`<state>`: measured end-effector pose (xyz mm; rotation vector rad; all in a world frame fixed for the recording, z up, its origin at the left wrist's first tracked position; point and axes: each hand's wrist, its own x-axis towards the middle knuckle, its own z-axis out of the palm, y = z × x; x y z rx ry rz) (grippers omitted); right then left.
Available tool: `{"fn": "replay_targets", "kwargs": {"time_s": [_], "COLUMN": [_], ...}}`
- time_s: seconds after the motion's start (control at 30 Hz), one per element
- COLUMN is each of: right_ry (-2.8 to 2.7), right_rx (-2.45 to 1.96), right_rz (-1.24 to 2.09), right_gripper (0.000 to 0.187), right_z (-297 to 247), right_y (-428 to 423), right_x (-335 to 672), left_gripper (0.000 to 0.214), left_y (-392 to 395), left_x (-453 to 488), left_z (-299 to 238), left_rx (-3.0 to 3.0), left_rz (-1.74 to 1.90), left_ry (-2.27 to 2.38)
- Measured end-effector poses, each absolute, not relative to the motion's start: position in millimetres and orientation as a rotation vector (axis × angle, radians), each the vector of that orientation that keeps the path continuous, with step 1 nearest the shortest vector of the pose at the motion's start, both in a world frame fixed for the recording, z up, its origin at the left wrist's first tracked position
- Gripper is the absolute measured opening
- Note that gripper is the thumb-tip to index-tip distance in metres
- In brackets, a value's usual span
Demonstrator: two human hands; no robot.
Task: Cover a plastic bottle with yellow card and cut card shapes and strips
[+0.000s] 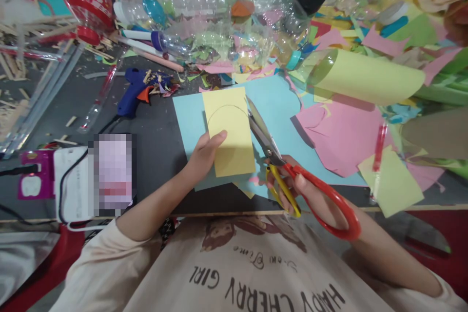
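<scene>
Cutting: scissors (272,153), blades parted, meet the yellow paper (232,139) at its right edge; right hand (292,186) curled through the handles.
Grip: left hand (204,153) pinches the yellow paper's lower left, over a blue sheet (186,112).
Handling: probably light, floppy; best held close beside the blades.

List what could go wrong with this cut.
The thumb of the left hand lies on the yellow paper under the pencilled circle; the scissors in the right hand, blades at the paper's right edge, may come close to it. The paper is held at one side only, so it might twist and the cut stray off the line. The blue sheet beneath could get snipped.
</scene>
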<state>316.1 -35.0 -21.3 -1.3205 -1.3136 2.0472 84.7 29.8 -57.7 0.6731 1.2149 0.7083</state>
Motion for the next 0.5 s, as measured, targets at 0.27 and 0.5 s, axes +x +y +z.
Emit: {"fn": "replay_targets", "kwargs": {"time_s": [0.27, 0.5], "right_ry": [-1.229, -1.209], "right_rx": [-1.36, -1.307], "right_rz": [1.973, 2.043], "right_gripper": [0.046, 0.055], "right_z": [-29, -29], "right_y": [-49, -48], "right_x": [309, 308], "left_gripper": [0.047, 0.042], "left_y": [26, 26], "left_x": [83, 84], "left_z": [-59, -59], "left_rx": [0.75, 0.763], "left_rz": [0.703, 0.705], "left_ry": [1.207, 1.208]}}
